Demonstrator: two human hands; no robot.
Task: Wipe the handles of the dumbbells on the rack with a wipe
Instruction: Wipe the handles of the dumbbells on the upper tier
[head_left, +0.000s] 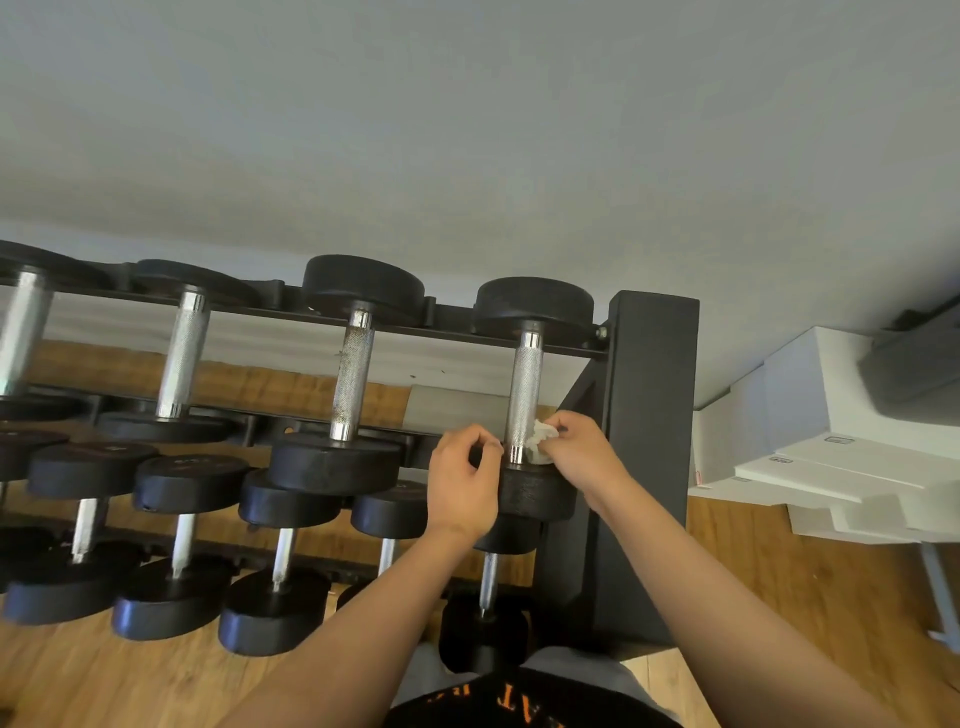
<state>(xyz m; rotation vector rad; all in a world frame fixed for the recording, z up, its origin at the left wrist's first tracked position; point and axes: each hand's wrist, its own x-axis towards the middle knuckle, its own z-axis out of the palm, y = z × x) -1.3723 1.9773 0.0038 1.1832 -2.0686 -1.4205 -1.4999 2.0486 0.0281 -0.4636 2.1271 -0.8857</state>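
Pinching a crumpled wipe (540, 441), the right grip (576, 457) presses it to the handle (523, 400) of the dumbbell (535, 306) at the right end of the rack (649, 415). The left grip (462, 478) curls just beside the handle; I cannot tell whether it holds anything.

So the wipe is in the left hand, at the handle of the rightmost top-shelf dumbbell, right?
No: the head view shows the wipe in the right hand, not the left hand. It is indeed at the handle of the rightmost top-shelf dumbbell.
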